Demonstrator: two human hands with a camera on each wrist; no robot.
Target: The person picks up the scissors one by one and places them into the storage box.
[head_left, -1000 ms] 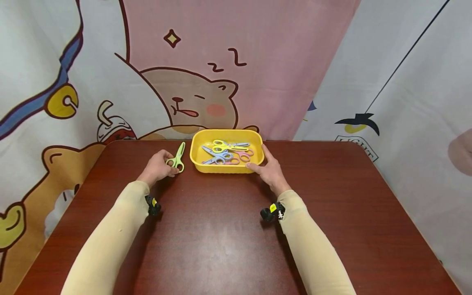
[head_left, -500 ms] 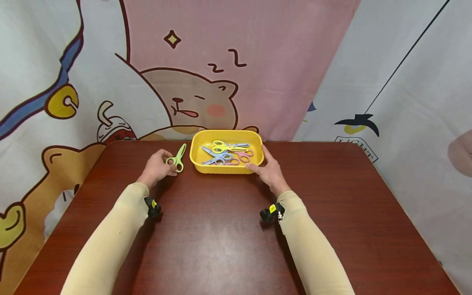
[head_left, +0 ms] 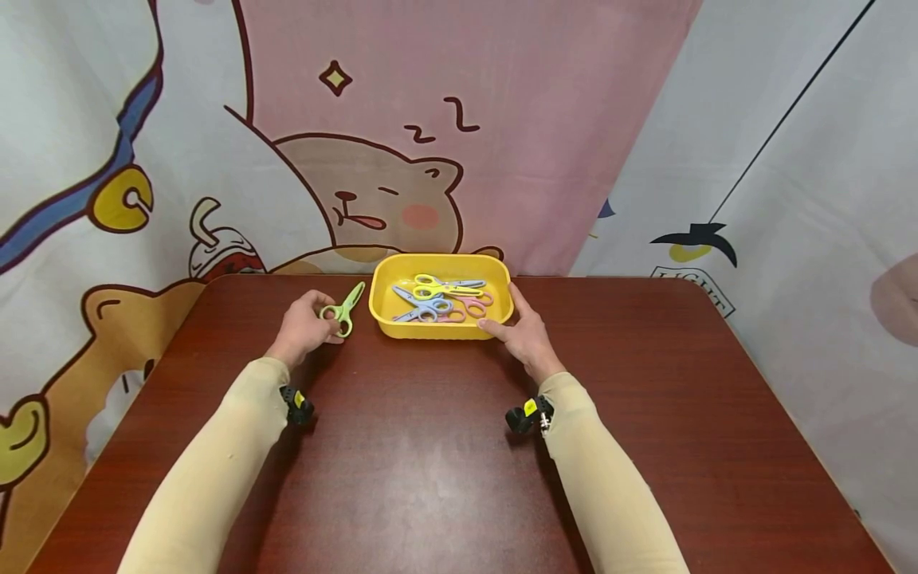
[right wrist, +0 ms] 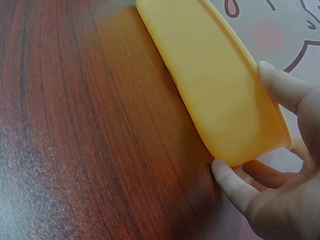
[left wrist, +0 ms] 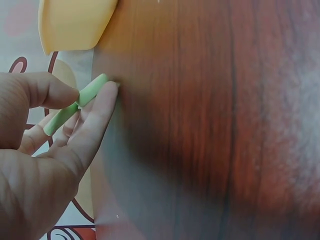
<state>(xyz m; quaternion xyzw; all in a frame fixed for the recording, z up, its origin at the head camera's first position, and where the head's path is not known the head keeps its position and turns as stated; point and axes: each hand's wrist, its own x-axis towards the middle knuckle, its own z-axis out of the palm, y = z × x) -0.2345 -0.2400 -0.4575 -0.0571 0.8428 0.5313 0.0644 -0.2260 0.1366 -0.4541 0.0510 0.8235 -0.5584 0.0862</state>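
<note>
Left grip [head_left: 304, 325] pinching green scissors [head_left: 344, 306], right grip [head_left: 522, 330] steadying unlabelled yellow tray [head_left: 439, 328]

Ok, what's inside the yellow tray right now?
The yellow tray holds a yellow pair of scissors, a blue pair and a pink pair, overlapping. The blue pair covers part of the pink one, and the tray's near wall hides the floor behind it.

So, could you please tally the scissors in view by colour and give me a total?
Green scissors: 1, held by the left hand, outside the yellow tray
Yellow scissors: 1, in the tray
Blue scissors: 1, in the tray
Pink scissors: 1, in the tray
Total: 4 scissors
</note>
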